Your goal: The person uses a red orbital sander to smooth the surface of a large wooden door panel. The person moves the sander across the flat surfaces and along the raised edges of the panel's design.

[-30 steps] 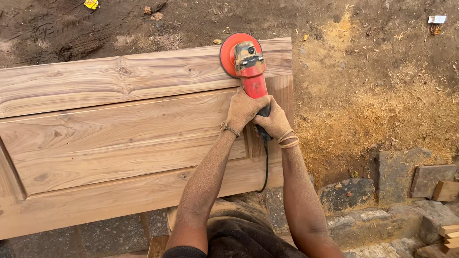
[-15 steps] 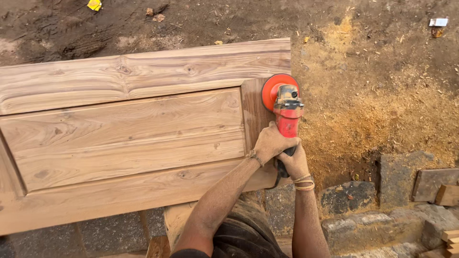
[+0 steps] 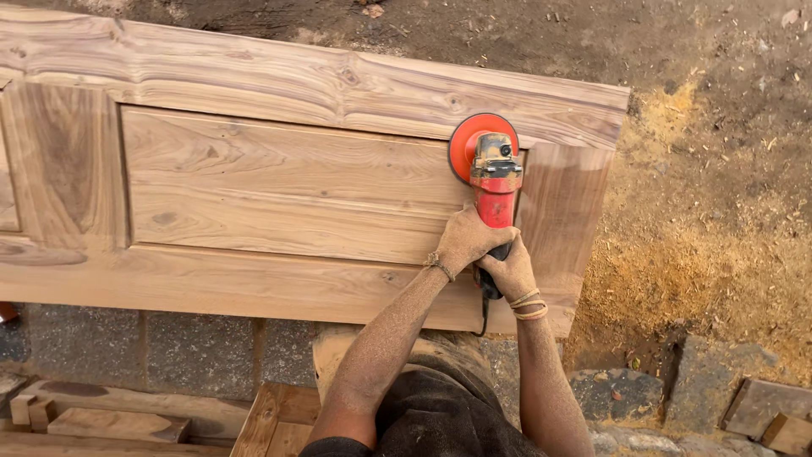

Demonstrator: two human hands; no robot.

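While gripped, grinder [image 3: 489, 169] shifted inward, door [image 3: 254, 195].

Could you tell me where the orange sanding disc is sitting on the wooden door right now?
In the head view, the orange sanding disc lies toward the right end of the wooden door, at the recessed panel's upper right corner, just beyond the left hand and right hand.

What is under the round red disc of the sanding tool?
The round red sanding disc lies on the panelled wooden door, near its right end. The wood directly beneath is covered, so its surface cannot be seen.
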